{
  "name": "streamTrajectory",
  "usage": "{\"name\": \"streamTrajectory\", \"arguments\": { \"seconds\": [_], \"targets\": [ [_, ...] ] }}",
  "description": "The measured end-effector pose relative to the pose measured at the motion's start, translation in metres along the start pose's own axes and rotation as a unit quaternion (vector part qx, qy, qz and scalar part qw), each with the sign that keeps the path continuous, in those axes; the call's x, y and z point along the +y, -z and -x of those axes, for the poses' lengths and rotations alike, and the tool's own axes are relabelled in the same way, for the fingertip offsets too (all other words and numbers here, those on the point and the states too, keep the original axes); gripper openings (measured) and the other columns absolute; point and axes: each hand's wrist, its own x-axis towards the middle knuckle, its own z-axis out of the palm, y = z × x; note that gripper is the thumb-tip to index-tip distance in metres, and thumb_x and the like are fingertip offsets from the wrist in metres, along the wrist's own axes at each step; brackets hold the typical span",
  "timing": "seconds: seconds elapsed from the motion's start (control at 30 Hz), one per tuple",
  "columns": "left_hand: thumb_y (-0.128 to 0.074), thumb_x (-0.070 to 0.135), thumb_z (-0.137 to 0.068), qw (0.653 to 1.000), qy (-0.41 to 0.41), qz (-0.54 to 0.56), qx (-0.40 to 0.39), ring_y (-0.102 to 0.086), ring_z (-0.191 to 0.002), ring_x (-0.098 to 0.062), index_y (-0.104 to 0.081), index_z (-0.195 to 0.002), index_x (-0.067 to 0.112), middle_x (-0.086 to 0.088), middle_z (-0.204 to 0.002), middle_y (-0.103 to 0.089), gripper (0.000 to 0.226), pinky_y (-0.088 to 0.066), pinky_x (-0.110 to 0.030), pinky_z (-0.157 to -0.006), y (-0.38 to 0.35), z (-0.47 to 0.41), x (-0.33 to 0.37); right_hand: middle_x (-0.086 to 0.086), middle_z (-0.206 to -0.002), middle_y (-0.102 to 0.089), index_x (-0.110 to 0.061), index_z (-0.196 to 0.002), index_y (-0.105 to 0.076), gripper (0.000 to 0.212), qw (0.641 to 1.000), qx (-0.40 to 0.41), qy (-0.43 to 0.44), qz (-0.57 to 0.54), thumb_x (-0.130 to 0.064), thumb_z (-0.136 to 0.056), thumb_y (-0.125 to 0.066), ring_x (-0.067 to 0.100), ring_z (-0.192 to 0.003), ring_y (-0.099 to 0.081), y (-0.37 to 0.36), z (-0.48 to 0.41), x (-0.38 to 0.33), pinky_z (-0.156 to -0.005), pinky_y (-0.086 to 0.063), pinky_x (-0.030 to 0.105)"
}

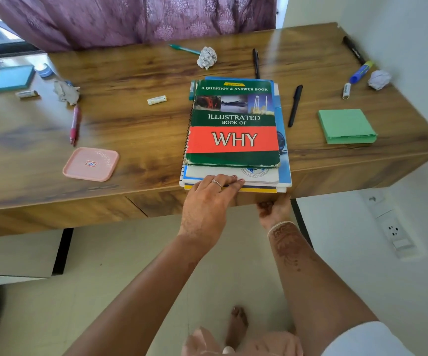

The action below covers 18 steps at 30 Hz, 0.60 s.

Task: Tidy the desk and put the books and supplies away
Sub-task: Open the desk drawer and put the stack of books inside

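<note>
1 book stack [233, 140] under 1 left hand [207, 204].

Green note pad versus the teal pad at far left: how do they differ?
The green note pad lies right of the book stack, near the front edge; the teal pad lies far left, further back. The green note pad's sheets look fanned unevenly; the teal pad's edges look flush. Both lie flat, untouched.

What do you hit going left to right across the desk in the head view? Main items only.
teal pad → pink lid → small white tube → book stack → green note pad. Pens and crumpled paper are left out because they overlap.
</note>
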Motion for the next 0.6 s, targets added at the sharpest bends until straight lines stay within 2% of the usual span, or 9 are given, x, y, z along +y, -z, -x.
{"name": "streamTrajectory", "arguments": {
  "seconds": [0.17,0.3,0.43,0.6],
  "targets": [
    [-0.081,-0.007,-0.061,1.000,0.011,0.007,-0.018,-0.067,-0.093,-0.023,-0.073,-0.116,0.017,0.001,-0.108,-0.070,0.060,-0.056,-0.034,-0.070,0.0041,-0.0007,0.0027,0.009,-0.100,-0.064,-0.013,-0.133,-0.052,0.047,1.000,0.005,0.004,-0.003,-0.046,-0.102,-0.035,0.022,-0.087,-0.064,0.0017,0.0021,0.0001,-0.102,-0.048,0.044],
    [-0.082,-0.006,-0.060,1.000,0.014,0.006,-0.022,-0.067,-0.095,-0.023,-0.072,-0.116,0.017,0.000,-0.108,-0.070,0.062,-0.056,-0.034,-0.069,0.0062,-0.0009,0.0032,0.011,-0.107,-0.065,-0.013,-0.132,-0.052,0.046,1.000,0.004,0.006,0.002,-0.044,-0.102,-0.039,0.022,-0.087,-0.065,0.0020,0.0033,0.0008,-0.100,-0.049,0.043],
    [-0.082,-0.008,-0.058,1.000,0.017,0.004,-0.016,-0.067,-0.093,-0.023,-0.073,-0.115,0.017,-0.001,-0.107,-0.071,0.062,-0.056,-0.034,-0.065,0.0068,-0.0006,0.0036,0.010,-0.099,-0.064,-0.012,-0.136,-0.050,0.048,1.000,0.008,0.009,-0.001,-0.044,-0.102,-0.039,0.022,-0.088,-0.064,0.0023,0.0026,0.0019,-0.099,-0.050,0.043],
    [-0.083,-0.006,-0.057,1.000,0.013,-0.005,-0.011,-0.068,-0.092,-0.023,-0.074,-0.114,0.016,-0.001,-0.106,-0.071,0.062,-0.056,-0.032,-0.061,0.0059,-0.0003,0.0042,0.011,-0.104,-0.065,-0.013,-0.135,-0.050,0.049,1.000,0.003,0.009,0.004,-0.046,-0.101,-0.039,0.023,-0.091,-0.065,0.0055,0.0039,0.0024,-0.100,-0.049,0.043]
  ]
}}
